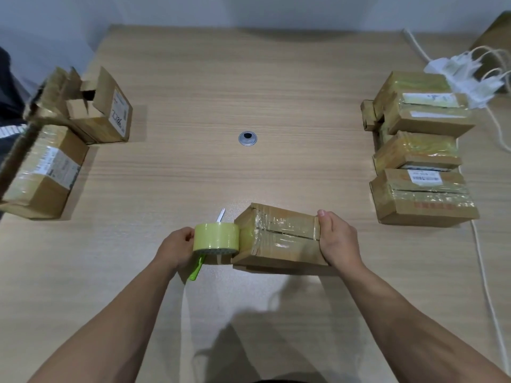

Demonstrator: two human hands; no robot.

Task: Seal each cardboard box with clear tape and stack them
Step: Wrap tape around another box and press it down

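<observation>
We see a pale wood-grain surface filling nearly the whole view. On its right side stands a pile of taped boxes, several brown cartons wrapped in shiny tape, some lying on top of others, with white labels facing up. At the left edge we find two more cartons: an open box with its flaps standing up and a label on its side, and just in front of it a labelled box with tape across its top, blurred at the frame edge.

Near the front, in the middle, lies the cardboard box being worked on, long side towards us, with glossy clear tape over the seam of its top and round its left end. Our right hand is clamped over the box's right end, thumb at the far top edge. Our left hand has its fingers curled round a yellowish tape roll, which stands on edge and touches the box's left end.

A white cord trails down the right side of the surface from a tangle of white plugs behind the pile. Under the roll lies a green-handled cutter, its blade pointing away from us. A small round metal grommet sits in the surface, well apart from everything.
</observation>
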